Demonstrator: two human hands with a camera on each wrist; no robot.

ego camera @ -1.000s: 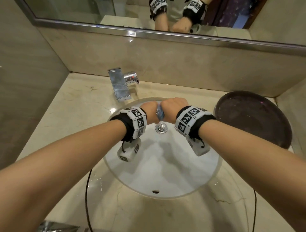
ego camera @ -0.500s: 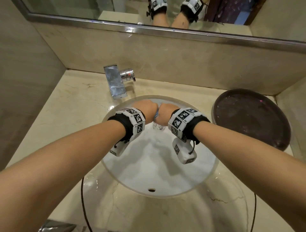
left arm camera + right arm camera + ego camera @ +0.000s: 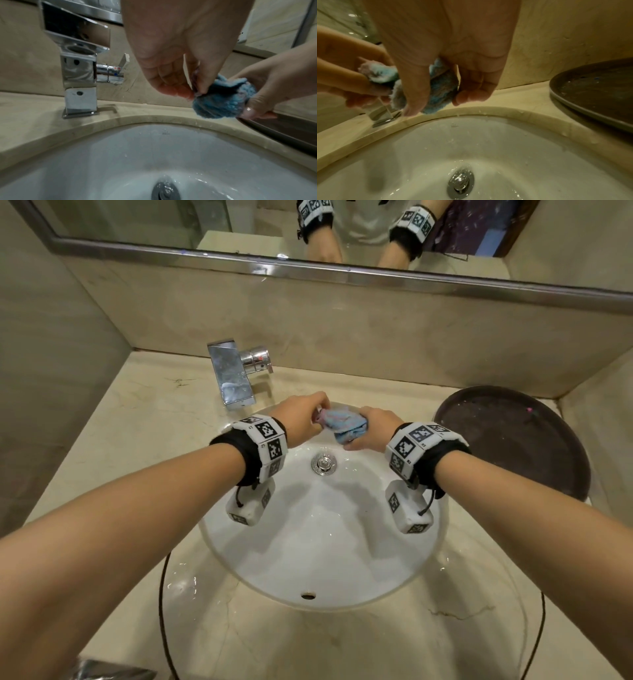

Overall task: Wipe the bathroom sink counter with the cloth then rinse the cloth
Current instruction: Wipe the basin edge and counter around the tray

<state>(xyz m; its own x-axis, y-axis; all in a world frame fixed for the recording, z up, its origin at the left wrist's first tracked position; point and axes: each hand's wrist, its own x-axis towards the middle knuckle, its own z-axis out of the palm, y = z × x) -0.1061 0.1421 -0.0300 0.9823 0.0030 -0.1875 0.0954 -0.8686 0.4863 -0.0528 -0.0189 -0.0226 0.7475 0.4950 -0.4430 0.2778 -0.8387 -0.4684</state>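
A small blue and pink cloth [image 3: 344, 424] is bunched up and held above the far side of the white sink basin [image 3: 318, 549]. My left hand [image 3: 308, 416] pinches its left end between thumb and fingertips [image 3: 197, 89]. My right hand [image 3: 368, 429] grips the bunched bulk of the cloth [image 3: 440, 92], with thumb and fingers curled round it. In the left wrist view the cloth [image 3: 223, 100] is a wet ball. A thin trickle of water falls from the cloth in the right wrist view. The beige marble counter [image 3: 144, 440] surrounds the basin.
A chrome tap [image 3: 233, 374] with a side lever [image 3: 257, 359] stands at the back left of the basin; no water runs from it. A dark round tray [image 3: 513, 440] lies on the counter at the right. The drain plug [image 3: 322, 463] is wet. A mirror spans the wall above.
Both hands have drawn apart and moved toward the back of the basin. The cloth, squeezed between the fists earlier, now shows stretched between them.
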